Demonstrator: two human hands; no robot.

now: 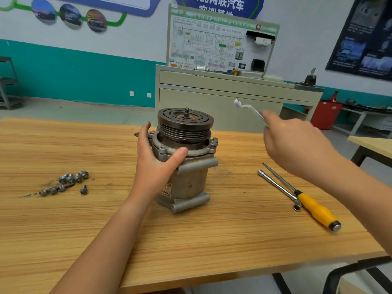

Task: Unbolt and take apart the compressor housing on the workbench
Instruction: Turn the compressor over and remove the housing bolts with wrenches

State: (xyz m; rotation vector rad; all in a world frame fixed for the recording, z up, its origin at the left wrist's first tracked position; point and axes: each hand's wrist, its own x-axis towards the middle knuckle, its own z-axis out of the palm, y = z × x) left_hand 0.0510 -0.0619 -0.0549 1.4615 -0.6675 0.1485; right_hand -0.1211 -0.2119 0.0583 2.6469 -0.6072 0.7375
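The compressor housing is standing upright near the bench's middle, pulley uppermost, with the left grip curling round its flange. The right grip is hovering to its right, clutching a blurred pale tool. Beneath it a yellow-handled screwdriver and an L-shaped socket wrench are lying side by side. Loose bolts are lying in a cluster to the left. The wood-grain bench is facing a grey cabinet carrying a wiring-diagram board against a white-and-teal wall.
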